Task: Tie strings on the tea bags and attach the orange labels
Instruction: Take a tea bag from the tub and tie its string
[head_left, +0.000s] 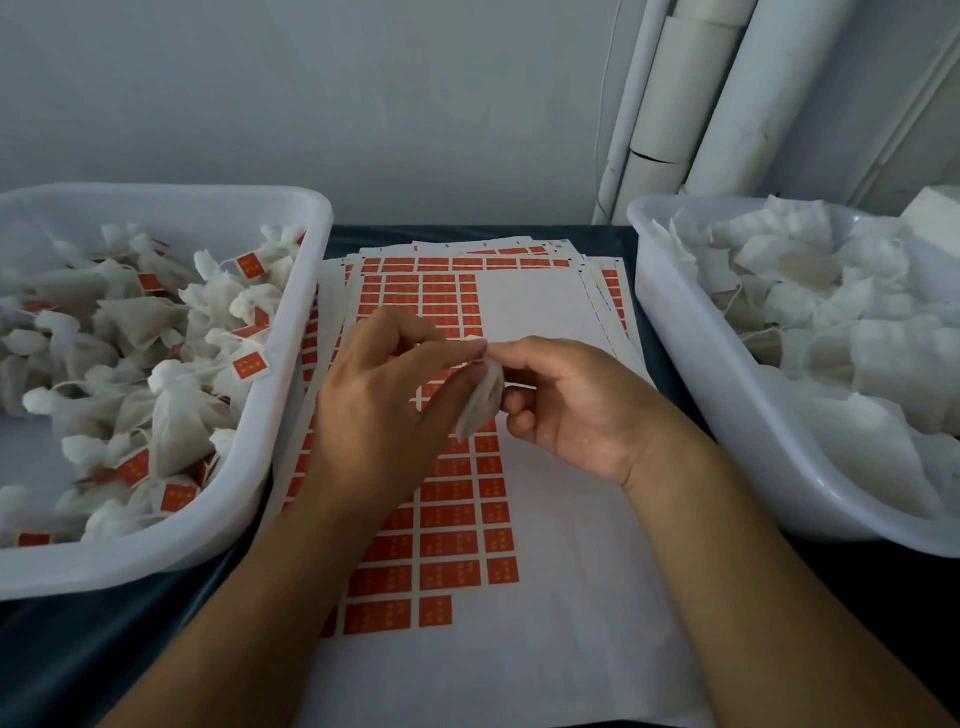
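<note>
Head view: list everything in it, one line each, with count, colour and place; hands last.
left tub: one, white plastic, on the left, holds the finished bags.
tied tea bags: many, white with strings and orange labels, heaped in the left tub.
right tub: one, white plastic, on the right.
untied tea bags: many, white, no labels seen, heaped in the right tub.
label sheets: a stack, white with orange labels, centre, between the tubs; the top sheet is partly used.
table: one, dark, under everything.
pipes: several, white, on the wall at upper right.
held tea bag: one, white, above the sheets.
left hand: pinches the bag's top.
right hand: pinches the bag's top.
</note>
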